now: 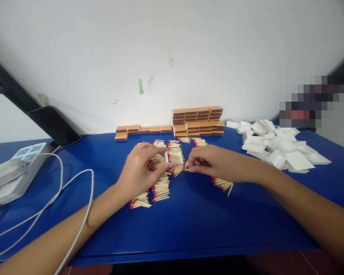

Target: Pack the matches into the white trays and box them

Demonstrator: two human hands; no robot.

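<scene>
My left hand (141, 168) is closed on a small white matchbox tray (174, 156) filled with matches, held just above the blue table (189, 225). My right hand (208, 162) is pinched on a few matches right beside that tray. Red-tipped matches (160, 189) lie in bundles and loose rows under and between both hands, with more (222, 184) under my right wrist.
Stacks of orange matchbox sleeves (199, 121) and a low row of them (143, 130) line the wall. A heap of white empty trays (278, 147) lies at the right. A power strip (14, 168) with white cables (74, 198) and a dark phone (54, 126) sit at the left.
</scene>
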